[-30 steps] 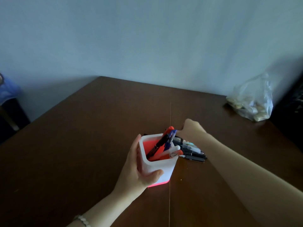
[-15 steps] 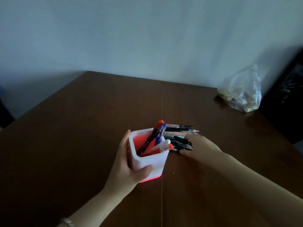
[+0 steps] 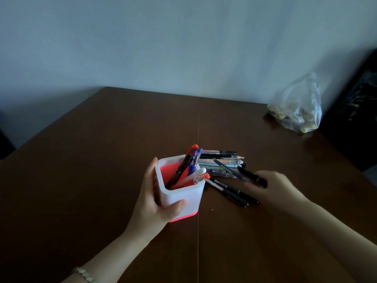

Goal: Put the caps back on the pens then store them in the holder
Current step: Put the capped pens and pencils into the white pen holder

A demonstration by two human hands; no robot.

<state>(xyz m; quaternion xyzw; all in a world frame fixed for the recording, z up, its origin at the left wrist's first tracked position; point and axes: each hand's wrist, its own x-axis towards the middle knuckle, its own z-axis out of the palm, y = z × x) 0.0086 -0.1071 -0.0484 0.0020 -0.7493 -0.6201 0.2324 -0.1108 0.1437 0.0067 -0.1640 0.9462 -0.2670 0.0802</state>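
Observation:
A white pen holder [image 3: 183, 198] with a red inside and red base stands near the middle of the brown table [image 3: 102, 160]. Several pens lean in it, among them a red-capped one and a blue one [image 3: 194, 161]. My left hand [image 3: 155, 203] wraps around the holder's left side. To its right lies a pile of pens [image 3: 221, 165], with two black pens [image 3: 232, 193] in front. My right hand [image 3: 275, 185], blurred, grips a black pen [image 3: 252, 176] at the pile's right edge.
A clear plastic bag [image 3: 297, 108] with pale lumps sits at the table's far right corner by the wall. A dark object [image 3: 359, 111] stands beyond the right edge. A thin seam runs down the table's middle.
My right hand has moved from behind the pile to its right side and taken hold of a black pen; two black pens now lie apart in front. The holder stays in my left hand.

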